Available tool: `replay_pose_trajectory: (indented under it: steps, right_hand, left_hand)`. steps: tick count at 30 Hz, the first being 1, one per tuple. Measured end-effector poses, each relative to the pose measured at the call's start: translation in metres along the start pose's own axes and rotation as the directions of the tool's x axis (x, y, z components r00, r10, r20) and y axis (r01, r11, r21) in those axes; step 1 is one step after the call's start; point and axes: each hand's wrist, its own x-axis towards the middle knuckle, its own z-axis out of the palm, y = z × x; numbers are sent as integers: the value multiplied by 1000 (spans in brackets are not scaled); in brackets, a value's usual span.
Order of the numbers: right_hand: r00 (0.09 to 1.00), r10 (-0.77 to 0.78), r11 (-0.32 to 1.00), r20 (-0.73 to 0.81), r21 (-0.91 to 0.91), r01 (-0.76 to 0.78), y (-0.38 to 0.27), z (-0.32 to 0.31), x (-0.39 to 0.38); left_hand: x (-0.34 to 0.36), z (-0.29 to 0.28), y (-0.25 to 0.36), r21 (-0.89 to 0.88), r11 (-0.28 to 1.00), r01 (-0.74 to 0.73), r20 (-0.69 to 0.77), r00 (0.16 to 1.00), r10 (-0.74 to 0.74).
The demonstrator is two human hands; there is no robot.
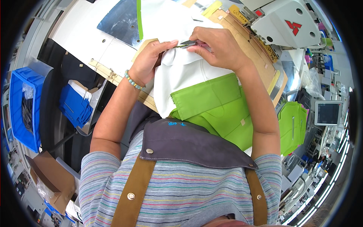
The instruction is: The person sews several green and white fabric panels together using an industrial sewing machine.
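Both my hands are raised over the worktable, close together at a piece of white fabric (pixel 172 81). My left hand (pixel 148 58), with a beaded bracelet on its wrist, pinches the fabric's edge between thumb and fingers. From the right, my right hand (pixel 217 45) is closed around small dark thread snips (pixel 185 44). Their pointed blades lie at the pinched edge, beside a narrow strip of green. Joined to or lying against the white cloth, bright green fabric (pixel 208 97) drapes down onto my lap. A loose thread hangs across the white cloth.
A white sewing machine head (pixel 283 28) stands at the far right, by a tan board (pixel 242 34). A shiny metal plate (pixel 119 26) is set in the white tabletop. To the left are a blue bin (pixel 17 98) and blue pieces (pixel 75 108). Green pieces (pixel 291 128) hang at right.
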Motion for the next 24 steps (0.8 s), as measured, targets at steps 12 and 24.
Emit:
replay_pose_trajectory:
  steps: [12, 24]
  right_hand:
    - [996, -78, 993, -36, -96, 74, -3, 7, -3]
    - [992, 113, 992, -62, 63, -109, 7, 12, -13]
  left_hand:
    - [-2, 3, 2, 30, 1000, -2, -41, 999, 3]
    - [-12, 10, -1, -17, 998, -53, -148, 988, 50]
